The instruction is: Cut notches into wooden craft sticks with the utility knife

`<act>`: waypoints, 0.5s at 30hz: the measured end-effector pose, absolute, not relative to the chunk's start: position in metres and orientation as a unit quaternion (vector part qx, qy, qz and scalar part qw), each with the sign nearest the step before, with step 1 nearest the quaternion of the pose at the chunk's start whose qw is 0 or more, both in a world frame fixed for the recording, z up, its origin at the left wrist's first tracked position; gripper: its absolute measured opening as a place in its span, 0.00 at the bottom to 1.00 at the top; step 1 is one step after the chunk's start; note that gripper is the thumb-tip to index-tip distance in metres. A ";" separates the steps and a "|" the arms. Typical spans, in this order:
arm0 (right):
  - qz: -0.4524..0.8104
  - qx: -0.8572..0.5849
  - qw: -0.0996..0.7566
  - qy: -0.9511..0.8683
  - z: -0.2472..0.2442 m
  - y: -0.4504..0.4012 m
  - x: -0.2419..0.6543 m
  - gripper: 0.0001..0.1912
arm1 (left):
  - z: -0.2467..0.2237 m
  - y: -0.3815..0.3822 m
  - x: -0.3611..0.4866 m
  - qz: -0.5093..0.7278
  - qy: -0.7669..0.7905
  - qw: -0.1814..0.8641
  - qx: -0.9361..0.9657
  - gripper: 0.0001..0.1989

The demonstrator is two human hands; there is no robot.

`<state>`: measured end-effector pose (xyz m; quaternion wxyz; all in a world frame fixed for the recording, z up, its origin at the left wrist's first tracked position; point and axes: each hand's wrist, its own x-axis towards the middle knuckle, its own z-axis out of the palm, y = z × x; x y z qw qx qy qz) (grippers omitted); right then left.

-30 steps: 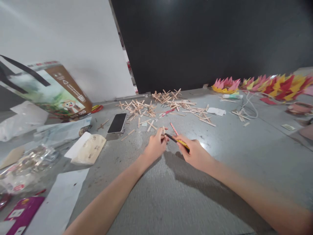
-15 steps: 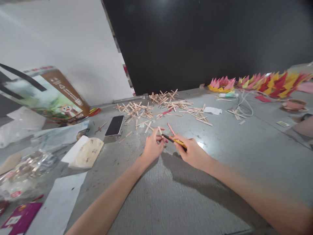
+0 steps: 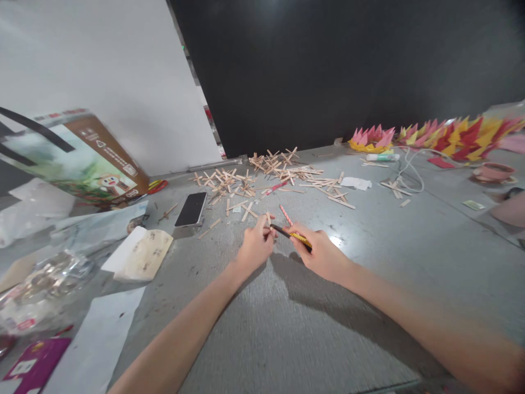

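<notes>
My left hand (image 3: 257,242) is closed, pinching a small wooden craft stick (image 3: 268,218) above the grey table (image 3: 246,339). My right hand (image 3: 322,250) is wrapped round a slim black-and-yellow tool (image 3: 299,238). Its dark tip meets the stick at my left fingertips; the exact kind of tool is too small to make out. Just beyond my right fingers a pink-and-white striped rod (image 3: 286,214) sticks out, and I cannot tell whether it is held or lies on the table. A pile of crossed craft sticks (image 3: 229,183) spreads behind both hands.
A phone (image 3: 191,209) lies left of the pile, with a printed bag (image 3: 110,164) behind it. Paper sheets (image 3: 110,323) and plastic packaging (image 3: 49,279) cover the left side. Pink, red and yellow paper petals (image 3: 471,139), a glue stick (image 3: 382,157) and a white cable (image 3: 418,180) sit at right.
The view has shifted very slightly. Both hands keep the same hold, and the tool tip stays at the craft stick.
</notes>
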<state>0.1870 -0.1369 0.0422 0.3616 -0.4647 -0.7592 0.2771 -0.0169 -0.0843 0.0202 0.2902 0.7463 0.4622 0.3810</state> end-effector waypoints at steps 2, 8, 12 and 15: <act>0.276 -0.461 0.367 -0.759 0.042 -0.137 0.187 0.15 | 0.021 -0.086 -0.015 0.394 0.472 0.325 0.718 0.16; 0.284 -0.461 0.366 -0.757 0.040 -0.137 0.187 0.15 | 0.023 -0.087 -0.016 0.388 0.472 0.286 0.738 0.15; 0.285 -0.465 0.363 -0.755 0.041 -0.137 0.187 0.15 | 0.023 -0.089 -0.014 0.406 0.468 0.341 0.707 0.15; 0.275 -0.464 0.369 -0.757 0.041 -0.138 0.187 0.15 | 0.025 -0.090 -0.011 0.423 0.464 0.391 0.673 0.15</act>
